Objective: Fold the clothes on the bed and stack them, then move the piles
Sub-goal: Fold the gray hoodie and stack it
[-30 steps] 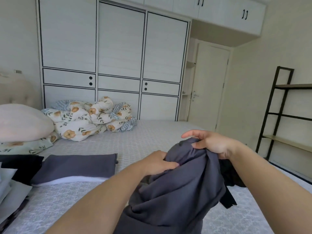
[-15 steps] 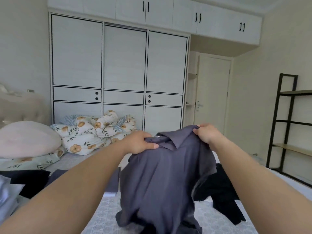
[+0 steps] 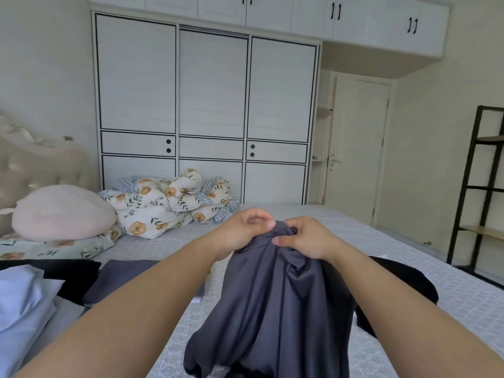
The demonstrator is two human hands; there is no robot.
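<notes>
Grey shirt (image 3: 275, 304): you hold it up over the bed (image 3: 409, 249), bunched at its top edge between your two hands, which almost touch. Your right hand (image 3: 306, 237) has its fingers curled into the gathered cloth, clamped on it; the fingertips are buried in the folds. Your left hand (image 3: 245, 230) has its fingers curled, thumb meeting fingertips just at the cloth's edge, but you cannot tell whether it pinches the fabric or only rests against it. The shirt hangs in loose folds, and its lower hem is cut off by the frame's bottom edge. Behind it a black garment (image 3: 403, 279) lies on the bed, mostly hidden by the shirt and your right forearm. At left, a folded grey piece (image 3: 122, 279) is partly covered by your left arm, next to a black piece (image 3: 68, 274) and pale blue cloth (image 3: 21, 301) cropped at the edge.
</notes>
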